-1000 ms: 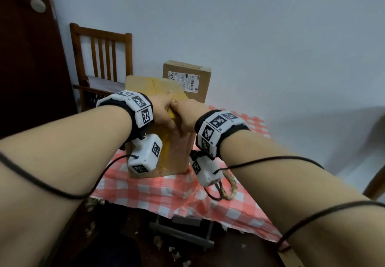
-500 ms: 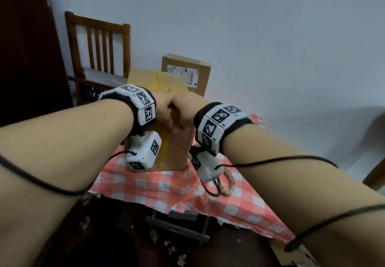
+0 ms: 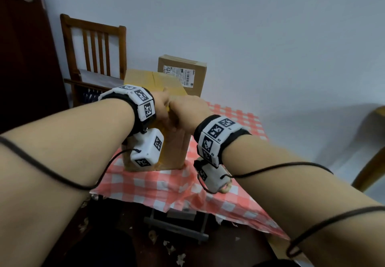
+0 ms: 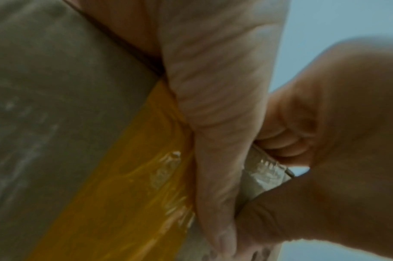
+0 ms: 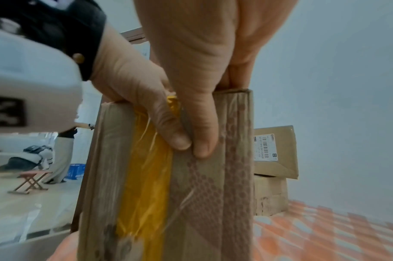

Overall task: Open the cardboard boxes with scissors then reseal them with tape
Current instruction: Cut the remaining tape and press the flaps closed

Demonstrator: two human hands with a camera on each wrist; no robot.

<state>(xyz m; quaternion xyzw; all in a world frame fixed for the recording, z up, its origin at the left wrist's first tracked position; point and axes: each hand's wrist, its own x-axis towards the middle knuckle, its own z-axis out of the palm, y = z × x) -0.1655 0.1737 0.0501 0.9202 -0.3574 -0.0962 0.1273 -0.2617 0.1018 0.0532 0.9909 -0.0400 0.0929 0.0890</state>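
Item: tall cardboard box [image 3: 173, 150], upright near the front of the table with the red-checked cloth [image 3: 166, 185].
Seal: yellow tape [image 5: 146, 176] runs down the near face; clear tape, wrinkled, lies beside it.
Left hand [image 3: 161, 108]: at the top front edge, thumb pressed on the face at the yellow strip; fingers over the top, out of sight.
Right hand [image 3: 187, 112]: touching the left, thumb flat on the face, fingers hooked over the top edge.
Grip: both hands clasp the box rim; neither holds a tool.
Step in hand: likely pressing tape over the edge or prising the top; which, I cannot tell.
Next move: calls for scissors or a tape roll; neither is identifiable in view.
Other stock: second box [image 3: 183, 73] with a printed label, just behind, against the wall.
Surroundings: wooden chair [image 3: 93, 52] behind left; a braided ring [image 3: 226, 187] partly hidden under the right wrist.
Obstructions: cables trailing along both forearms.
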